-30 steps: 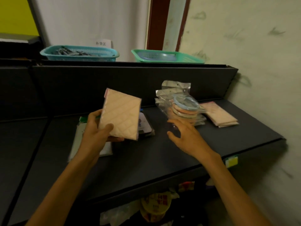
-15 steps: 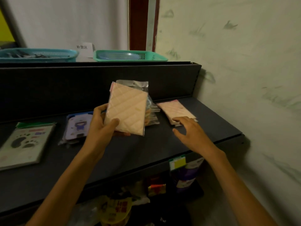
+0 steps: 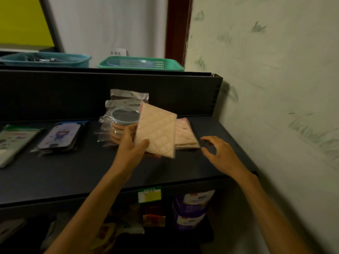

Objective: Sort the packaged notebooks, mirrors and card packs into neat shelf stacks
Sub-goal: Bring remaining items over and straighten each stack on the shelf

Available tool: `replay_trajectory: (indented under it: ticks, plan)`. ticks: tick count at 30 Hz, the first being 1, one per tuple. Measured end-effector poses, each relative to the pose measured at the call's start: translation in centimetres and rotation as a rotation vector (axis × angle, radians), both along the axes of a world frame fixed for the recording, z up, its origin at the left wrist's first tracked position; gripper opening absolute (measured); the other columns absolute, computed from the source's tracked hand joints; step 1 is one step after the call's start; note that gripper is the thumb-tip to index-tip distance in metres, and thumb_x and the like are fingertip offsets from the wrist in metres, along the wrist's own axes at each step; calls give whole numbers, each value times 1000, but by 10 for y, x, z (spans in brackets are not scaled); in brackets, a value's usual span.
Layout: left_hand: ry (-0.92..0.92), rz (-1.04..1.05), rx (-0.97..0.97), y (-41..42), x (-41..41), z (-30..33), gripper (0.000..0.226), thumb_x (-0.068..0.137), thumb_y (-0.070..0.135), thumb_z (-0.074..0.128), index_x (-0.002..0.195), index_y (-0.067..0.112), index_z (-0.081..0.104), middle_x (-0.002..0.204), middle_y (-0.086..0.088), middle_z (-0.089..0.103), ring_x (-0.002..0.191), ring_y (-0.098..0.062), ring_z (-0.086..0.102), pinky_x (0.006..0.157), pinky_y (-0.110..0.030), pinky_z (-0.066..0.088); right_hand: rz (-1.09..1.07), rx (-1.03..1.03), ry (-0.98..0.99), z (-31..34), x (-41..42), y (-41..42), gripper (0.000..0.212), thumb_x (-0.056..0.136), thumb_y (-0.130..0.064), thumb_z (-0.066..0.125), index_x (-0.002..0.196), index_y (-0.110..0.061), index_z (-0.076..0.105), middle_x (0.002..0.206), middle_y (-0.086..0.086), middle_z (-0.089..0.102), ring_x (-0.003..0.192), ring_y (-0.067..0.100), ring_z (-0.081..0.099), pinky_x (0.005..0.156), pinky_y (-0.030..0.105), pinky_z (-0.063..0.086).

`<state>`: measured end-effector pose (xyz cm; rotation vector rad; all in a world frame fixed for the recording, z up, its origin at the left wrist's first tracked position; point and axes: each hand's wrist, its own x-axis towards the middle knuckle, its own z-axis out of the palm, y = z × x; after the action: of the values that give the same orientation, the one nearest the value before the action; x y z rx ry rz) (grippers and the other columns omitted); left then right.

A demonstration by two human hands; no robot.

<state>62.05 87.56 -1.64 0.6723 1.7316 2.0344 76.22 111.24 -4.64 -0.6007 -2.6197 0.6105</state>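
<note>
Left hand (image 3: 131, 143) clamped on a peach, quilted, plastic-wrapped notebook (image 3: 156, 130): thumb across the lower front face, fingers (image 3: 153, 155) behind, only their tips peeking out under the bottom edge. Held clear above the dark shelf (image 3: 91, 169), tilted, long axis running from the fingers up and slightly left, top corner toward the shelf's back panel, front face toward the camera. Just past the notebook's right edge, a low stack of matching pink quilted notebooks (image 3: 185, 136) lying flat on the shelf, left part hidden behind the held one. Right hand (image 3: 220, 153) hovering just right of that stack, fingers spread and curled, holding nothing; cannot tell whether the fingertips touch the stack's wrapper. Behind the left hand's knuckles, a pile of round mirrors in clear plastic bags (image 3: 122, 118), blue-rimmed one on top, lower ones partly covered by the hand and the notebook. Further left of the fingers, purple cartoon-printed flat packs (image 3: 60, 134), and a pale green-edged pack (image 3: 12, 142) cut off by the frame edge. Print on all of them too blurred to read.
</note>
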Motion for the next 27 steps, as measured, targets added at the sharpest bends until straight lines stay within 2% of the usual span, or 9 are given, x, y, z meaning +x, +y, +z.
replay_trajectory:
  ticks: [9, 11, 15, 18, 19, 23, 27]
  plan:
    - [-94, 33, -96, 71, -2, -17, 51, 90, 2, 54, 130, 26, 35, 113, 8, 48, 94, -16, 59, 58, -29, 57, 35, -32, -6, -3, -20, 45, 39, 90, -28, 59, 129, -23, 52, 129, 0, 54, 119, 17, 50, 103, 38, 42]
    - [-94, 65, -131, 87, -5, -18, 51, 90, 3, 54, 131, 26, 35, 116, 7, 47, 90, -12, 58, 58, -29, 58, 46, -23, -13, -4, -21, 53, 39, 90, -28, 59, 128, -23, 52, 128, 0, 55, 119, 19, 50, 103, 40, 42]
    - [48, 106, -296, 108, -18, -24, 54, 90, 11, 57, 137, 22, 33, 132, 0, 48, 99, -8, 53, 75, -26, 52, 49, -26, -18, -5, -21, 66, 39, 90, -28, 59, 128, -23, 52, 127, 0, 55, 117, 18, 51, 102, 38, 42]
    - [121, 116, -431, 113, -25, -25, 58, 89, 19, 60, 140, 21, 35, 135, -5, 49, 113, -19, 55, 92, -42, 51, 46, -19, -21, -6, -22, 71, 40, 90, -29, 58, 129, -23, 52, 128, -1, 55, 117, 18, 51, 102, 38, 43]
    - [176, 120, -481, 114, -25, -25, 58, 89, 21, 61, 141, 20, 35, 135, -7, 49, 114, -21, 54, 94, -43, 50, 44, -23, -21, -5, -23, 72, 40, 90, -29, 58, 130, -23, 51, 129, -1, 54, 118, 17, 51, 103, 38, 43]
    - [429, 144, -591, 115, -22, -20, 56, 90, 25, 59, 140, 13, 36, 133, -9, 51, 114, -21, 54, 86, -28, 45, 42, -28, -11, -3, -25, 74, 40, 91, -28, 58, 130, -23, 51, 130, 0, 53, 119, 18, 50, 104, 39, 42]
    - [644, 195, -756, 111, -23, -21, 57, 89, 36, 58, 138, 14, 39, 130, -8, 51, 113, -22, 52, 91, -34, 45, 38, -30, -14, -4, -23, 71, 41, 90, -29, 58, 130, -24, 50, 131, -1, 53, 120, 17, 49, 104, 39, 42]
